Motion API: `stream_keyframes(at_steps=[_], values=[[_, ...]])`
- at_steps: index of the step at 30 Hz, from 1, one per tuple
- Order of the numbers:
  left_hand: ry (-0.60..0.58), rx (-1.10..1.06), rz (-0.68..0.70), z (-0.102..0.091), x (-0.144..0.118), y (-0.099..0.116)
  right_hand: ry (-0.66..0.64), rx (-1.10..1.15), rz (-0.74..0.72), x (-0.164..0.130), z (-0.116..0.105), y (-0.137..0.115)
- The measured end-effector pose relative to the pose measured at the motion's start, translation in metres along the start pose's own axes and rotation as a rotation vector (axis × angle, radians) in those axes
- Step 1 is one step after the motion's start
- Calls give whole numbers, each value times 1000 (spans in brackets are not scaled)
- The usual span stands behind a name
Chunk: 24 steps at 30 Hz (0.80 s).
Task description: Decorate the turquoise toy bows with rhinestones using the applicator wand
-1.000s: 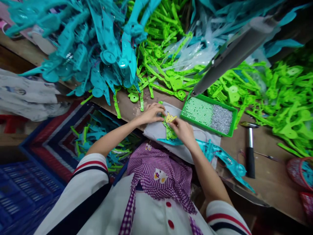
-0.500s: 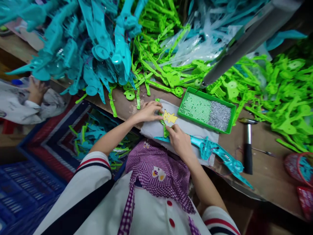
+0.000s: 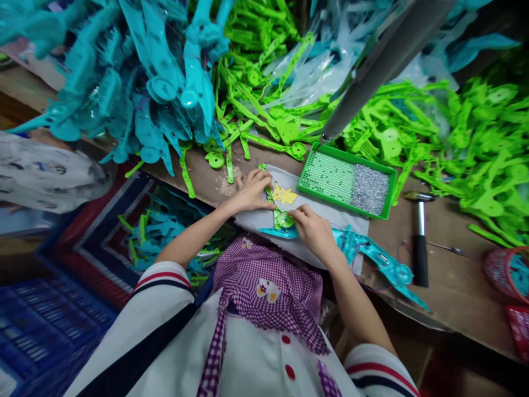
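Observation:
My left hand [image 3: 251, 191] rests fingers-down on a slim green plastic strip [image 3: 278, 212] that lies on a grey cloth pad [image 3: 320, 216] at the bench edge. My right hand [image 3: 312, 227] pinches the near end of that strip with its fingertips. A yellow cartoon-figure piece [image 3: 284, 194] sits beside the strip, between the two hands. A teal plastic piece [image 3: 372, 256] lies on the pad under and to the right of my right hand.
A green tray of small silver studs [image 3: 346, 180] stands just beyond the pad. A hammer [image 3: 420, 238] lies to the right. Heaps of teal parts [image 3: 136, 77] and green parts [image 3: 463, 143] crowd the bench; a grey pole [image 3: 372, 66] slants overhead. Blue crates [image 3: 45, 331] sit lower left.
My right hand has slid toward me along the green strip, uncovering the yellow figure. The left hand has stayed on the strip. The view has shifted slightly.

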<state>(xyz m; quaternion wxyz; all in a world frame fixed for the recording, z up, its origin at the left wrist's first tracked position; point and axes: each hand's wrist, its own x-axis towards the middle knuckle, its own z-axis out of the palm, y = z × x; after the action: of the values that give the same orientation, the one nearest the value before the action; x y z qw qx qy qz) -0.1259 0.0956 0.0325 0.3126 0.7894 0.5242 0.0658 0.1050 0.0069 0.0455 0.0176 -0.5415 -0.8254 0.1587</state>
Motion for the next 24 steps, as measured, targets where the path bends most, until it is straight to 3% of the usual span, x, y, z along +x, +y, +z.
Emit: stream_keyframes(at_steps=[5, 9, 15, 24], values=[[-30, 23, -22, -3, 0, 5, -47, -154, -39, 2, 2, -2], [-58, 32, -43, -4, 3, 4, -42, -196, -65, -13, 3, 2], [-57, 37, -39, -2, 5, 2, 75, -104, -9, -37, 6, 6], [16, 91, 29, -1, -1, 2, 1, -64, -22, -27, -1, 2]])
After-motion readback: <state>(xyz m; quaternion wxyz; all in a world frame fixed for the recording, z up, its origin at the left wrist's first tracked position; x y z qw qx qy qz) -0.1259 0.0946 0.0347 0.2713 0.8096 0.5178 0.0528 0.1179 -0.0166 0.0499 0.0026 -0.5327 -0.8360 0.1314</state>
